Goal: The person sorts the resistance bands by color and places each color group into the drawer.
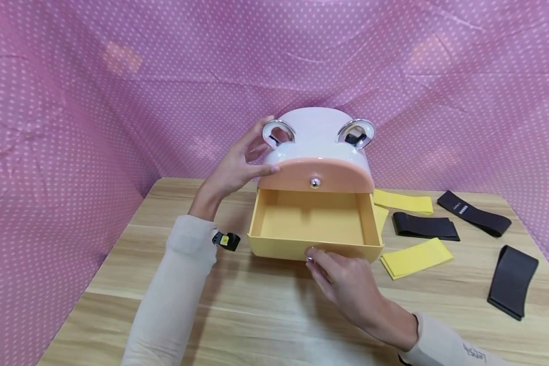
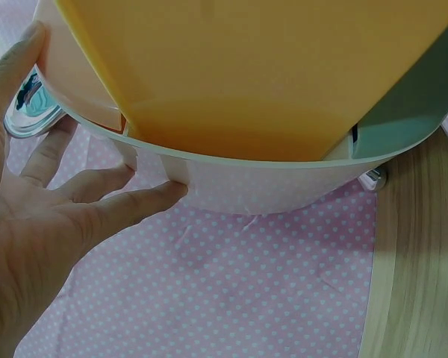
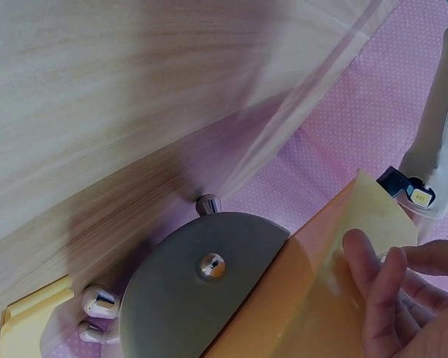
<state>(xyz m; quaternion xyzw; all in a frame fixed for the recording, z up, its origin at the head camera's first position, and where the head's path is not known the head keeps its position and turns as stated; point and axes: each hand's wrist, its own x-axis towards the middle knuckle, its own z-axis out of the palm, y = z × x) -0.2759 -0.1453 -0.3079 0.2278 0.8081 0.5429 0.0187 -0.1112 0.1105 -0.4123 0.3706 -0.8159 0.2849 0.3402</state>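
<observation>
A white rounded drawer box (image 1: 317,124) with silver ring-shaped ears stands on the wooden table, its peach upper drawer (image 1: 288,178) closed. Below that, the yellow drawer (image 1: 274,247) is pulled out, showing a bare inside. My left hand (image 1: 233,170) is spread against the box's left side, thumb at the peach front and the other fingers along the white shell (image 2: 239,190). With thumb and fingers, my right hand (image 1: 349,287) pinches the small silver knob (image 1: 309,259) on the yellow drawer's front. A grey-green drawer (image 3: 164,276) with its own knob shows in the right wrist view.
To the right of the box lie folded yellow bands (image 1: 416,257) and black bands (image 1: 513,282), one yellow band partly behind the open drawer. Pink dotted cloth (image 1: 210,76) hangs behind and at both sides of the table (image 1: 256,315).
</observation>
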